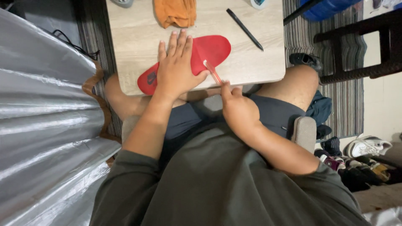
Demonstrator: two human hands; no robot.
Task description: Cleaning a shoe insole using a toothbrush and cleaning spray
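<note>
A red shoe insole (211,48) lies flat near the front edge of a light wooden table (134,50). My left hand (178,67) rests palm-down across the insole's middle, fingers spread and pointing away from me, pinning it to the table. My right hand (238,109) sits at the table's front edge and grips the handle of a pink toothbrush (212,72). The brush head touches the insole just right of my left thumb.
An orange cloth (176,12) lies at the table's far edge and a black pen (245,29) lies to the right. A dark chair (360,46) stands at right, several shoes (364,157) lie on the floor, and silver sheeting (46,125) fills the left.
</note>
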